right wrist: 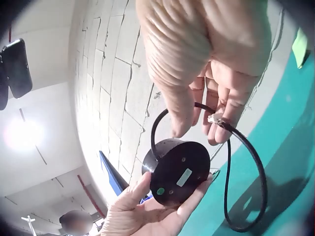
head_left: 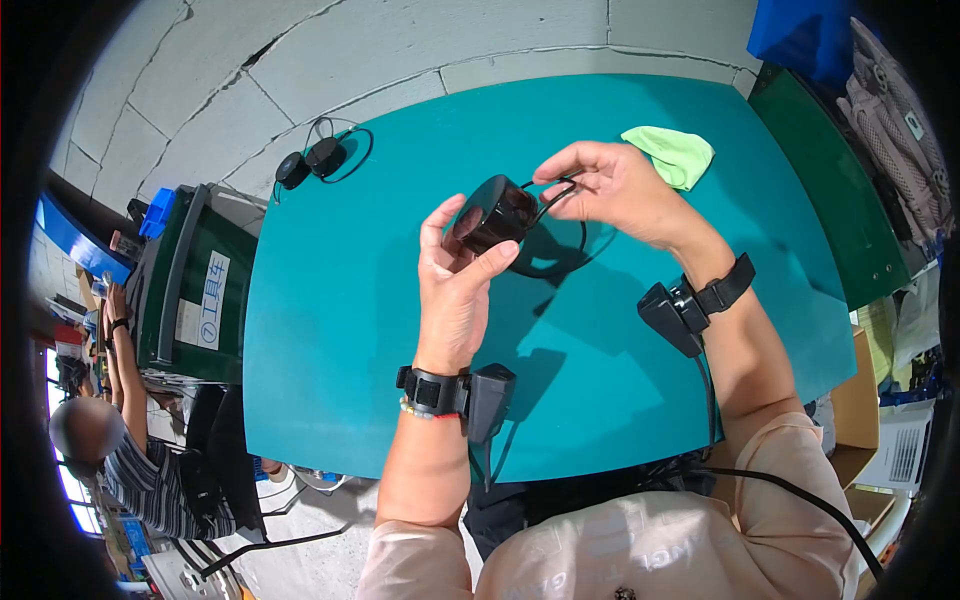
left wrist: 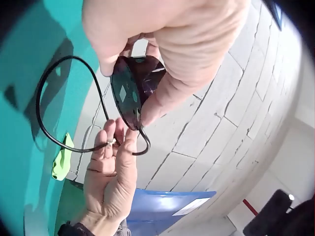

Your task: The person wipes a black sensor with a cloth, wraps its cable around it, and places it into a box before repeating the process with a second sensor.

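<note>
A round black device (head_left: 497,212) with a dark glossy side is tilted up above the green table, gripped by my left hand (head_left: 455,290) between thumb and fingers. Its flat underside, with small screws and a pale label (right wrist: 184,177), shows in the right wrist view. From its edge runs a thin black cable (right wrist: 261,187), hanging in a loop. My right hand (head_left: 620,190) holds this cable close to its end, fingers curled about it. A small white connector (right wrist: 215,118) at the cable end lies against the right fingers.
Two small black round devices (head_left: 325,157) with a coiled cord sit at the table's back left. A light green cloth (head_left: 672,155) lies at the back right of the table (head_left: 340,370). Left of it stands a dark green cabinet (head_left: 180,300), with another person (head_left: 160,465) nearby.
</note>
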`<action>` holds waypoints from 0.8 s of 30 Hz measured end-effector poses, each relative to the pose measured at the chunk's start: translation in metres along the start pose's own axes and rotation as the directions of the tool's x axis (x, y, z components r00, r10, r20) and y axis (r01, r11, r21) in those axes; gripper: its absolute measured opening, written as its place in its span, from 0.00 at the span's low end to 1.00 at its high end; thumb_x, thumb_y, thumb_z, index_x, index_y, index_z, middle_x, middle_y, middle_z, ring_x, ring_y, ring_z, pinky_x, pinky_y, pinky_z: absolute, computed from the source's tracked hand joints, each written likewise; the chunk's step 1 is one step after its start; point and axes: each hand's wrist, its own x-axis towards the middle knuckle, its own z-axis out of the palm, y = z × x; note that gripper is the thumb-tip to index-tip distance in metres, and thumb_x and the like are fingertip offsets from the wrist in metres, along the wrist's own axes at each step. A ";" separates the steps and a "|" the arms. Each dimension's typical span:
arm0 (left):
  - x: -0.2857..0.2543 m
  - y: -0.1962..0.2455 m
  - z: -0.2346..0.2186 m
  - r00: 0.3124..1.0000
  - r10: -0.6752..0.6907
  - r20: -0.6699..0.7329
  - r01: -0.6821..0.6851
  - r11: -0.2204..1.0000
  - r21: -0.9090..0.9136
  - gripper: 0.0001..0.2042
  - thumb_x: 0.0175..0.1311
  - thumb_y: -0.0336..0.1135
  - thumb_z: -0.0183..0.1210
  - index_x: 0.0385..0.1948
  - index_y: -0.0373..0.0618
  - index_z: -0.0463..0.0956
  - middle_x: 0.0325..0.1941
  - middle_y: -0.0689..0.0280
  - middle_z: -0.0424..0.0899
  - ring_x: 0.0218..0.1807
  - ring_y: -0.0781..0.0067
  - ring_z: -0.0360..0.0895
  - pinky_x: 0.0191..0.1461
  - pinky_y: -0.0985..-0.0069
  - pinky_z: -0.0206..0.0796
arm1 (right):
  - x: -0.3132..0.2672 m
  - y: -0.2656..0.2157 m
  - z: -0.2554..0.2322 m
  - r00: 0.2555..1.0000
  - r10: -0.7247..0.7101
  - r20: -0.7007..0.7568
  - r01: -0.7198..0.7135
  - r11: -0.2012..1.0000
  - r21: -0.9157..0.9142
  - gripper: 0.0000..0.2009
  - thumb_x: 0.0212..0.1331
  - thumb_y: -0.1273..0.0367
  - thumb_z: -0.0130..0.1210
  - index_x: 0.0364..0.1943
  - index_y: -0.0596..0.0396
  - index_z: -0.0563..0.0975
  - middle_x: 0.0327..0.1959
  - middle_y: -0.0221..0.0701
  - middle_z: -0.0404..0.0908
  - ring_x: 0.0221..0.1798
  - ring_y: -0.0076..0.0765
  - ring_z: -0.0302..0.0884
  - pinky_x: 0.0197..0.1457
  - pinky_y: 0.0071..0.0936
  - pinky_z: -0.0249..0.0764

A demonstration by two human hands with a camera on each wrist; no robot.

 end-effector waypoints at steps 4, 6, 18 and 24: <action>0.002 -0.001 0.000 1.000 0.018 -0.012 -0.018 1.000 0.007 0.31 0.53 0.25 0.62 0.60 0.35 0.58 0.55 0.56 0.70 0.58 0.68 0.67 0.65 0.70 0.56 | 0.002 -0.003 -0.001 0.954 -0.180 -0.241 0.141 0.975 -0.169 0.08 0.48 0.78 0.59 0.35 0.61 0.77 0.39 0.32 0.78 0.39 0.26 0.77 0.43 0.22 0.74; 0.003 -0.003 -0.002 1.000 0.002 -0.027 -0.002 1.000 0.001 0.31 0.53 0.27 0.62 0.60 0.33 0.58 0.54 0.57 0.71 0.58 0.68 0.68 0.65 0.69 0.57 | 0.004 -0.002 0.003 0.817 -0.464 -0.342 0.257 0.824 -0.504 0.05 0.46 0.77 0.59 0.29 0.58 0.78 0.34 0.31 0.77 0.34 0.27 0.77 0.37 0.23 0.73; -0.002 0.000 0.002 0.995 -0.068 0.072 0.081 0.975 -0.207 0.28 0.50 0.28 0.64 0.55 0.33 0.63 0.51 0.59 0.72 0.53 0.69 0.69 0.62 0.71 0.57 | -0.006 -0.008 -0.043 0.727 -0.532 -0.434 -0.071 0.571 -0.818 0.06 0.46 0.70 0.60 0.28 0.52 0.77 0.32 0.28 0.78 0.27 0.30 0.72 0.30 0.28 0.68; 0.006 -0.009 -0.006 0.968 0.048 -0.246 -0.066 0.996 -0.065 0.20 0.53 0.27 0.61 0.49 0.37 0.68 0.42 0.64 0.77 0.48 0.74 0.72 0.59 0.74 0.61 | -0.020 -0.031 -0.075 0.642 -0.503 -0.579 -0.202 0.617 -0.760 0.07 0.47 0.68 0.60 0.30 0.53 0.78 0.26 0.29 0.79 0.23 0.29 0.72 0.30 0.28 0.69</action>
